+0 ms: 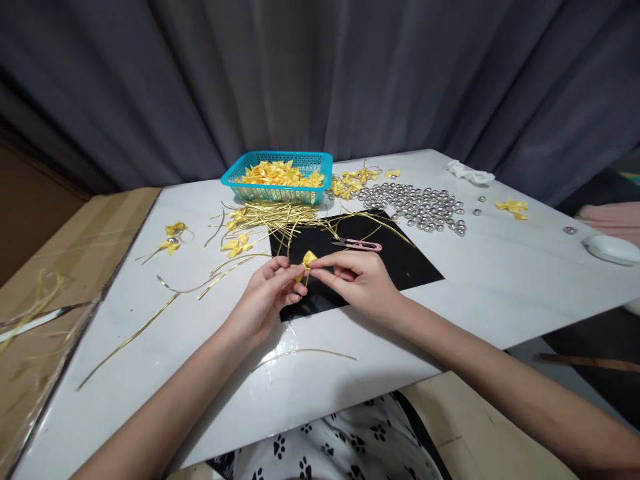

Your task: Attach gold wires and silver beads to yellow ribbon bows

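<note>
Between my two hands is a small yellow ribbon bow (310, 257), held above the black sheet (410, 267). My left hand (270, 290) pinches its left side, thumb and fingers closed. From the right, my right hand (357, 277) pinches it between thumb and forefinger. A thin gold strand hangs below the bow; my fingers hide part of where it joins. Just beyond my right hand lie pink-handled thread snips (357, 245). A pile of gold twist ties (275, 217) spreads behind my left hand, with loose yellow bows (237, 245) next to it.
A blue basket (277, 193) of yellow bows stands at the back. Right of it lie many silver oval pieces (420, 203). A white tissue (470, 172), a white dish (613, 249) and a yellow bow (513, 208) are farther right. Cardboard (55, 253) lies left.
</note>
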### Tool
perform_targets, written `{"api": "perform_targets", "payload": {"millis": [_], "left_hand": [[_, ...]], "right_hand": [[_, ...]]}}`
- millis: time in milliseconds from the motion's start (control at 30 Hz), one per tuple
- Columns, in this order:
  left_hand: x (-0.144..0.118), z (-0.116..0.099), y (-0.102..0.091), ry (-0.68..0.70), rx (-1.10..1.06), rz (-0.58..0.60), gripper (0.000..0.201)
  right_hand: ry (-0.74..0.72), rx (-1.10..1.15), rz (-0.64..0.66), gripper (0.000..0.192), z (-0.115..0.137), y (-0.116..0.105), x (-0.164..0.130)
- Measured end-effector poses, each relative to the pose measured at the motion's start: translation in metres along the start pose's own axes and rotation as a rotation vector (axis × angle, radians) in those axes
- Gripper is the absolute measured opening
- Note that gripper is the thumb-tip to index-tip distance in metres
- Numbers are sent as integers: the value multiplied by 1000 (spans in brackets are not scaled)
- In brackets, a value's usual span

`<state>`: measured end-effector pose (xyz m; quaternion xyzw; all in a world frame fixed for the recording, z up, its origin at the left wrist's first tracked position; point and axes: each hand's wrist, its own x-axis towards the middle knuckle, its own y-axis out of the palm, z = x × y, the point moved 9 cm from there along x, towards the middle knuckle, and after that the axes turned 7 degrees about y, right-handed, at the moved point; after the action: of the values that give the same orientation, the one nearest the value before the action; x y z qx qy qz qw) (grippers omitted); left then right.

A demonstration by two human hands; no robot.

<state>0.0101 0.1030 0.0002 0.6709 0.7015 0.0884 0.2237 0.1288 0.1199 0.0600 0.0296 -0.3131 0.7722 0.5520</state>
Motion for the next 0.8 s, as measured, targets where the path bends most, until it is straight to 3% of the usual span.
{"api": "perform_targets", "payload": {"millis": [133,267,467,600,800], "left_hand": [[0,-2,0,18,38,1,25],[-1,-11,2,93,147,2,28],[-2,-19,8,180,296,47,30],[-1,-17,8,204,333,76,31],[-2,-18,4,206,344,9,32]], "right_hand": [[-28,-60,96,13,1,8,2],[53,-21,190,11,-5,13,3],[88,-24,249,13,-2,8,11],[111,-66,369,12,2,9,16],[300,379,336,9,2,-5,25]]}}
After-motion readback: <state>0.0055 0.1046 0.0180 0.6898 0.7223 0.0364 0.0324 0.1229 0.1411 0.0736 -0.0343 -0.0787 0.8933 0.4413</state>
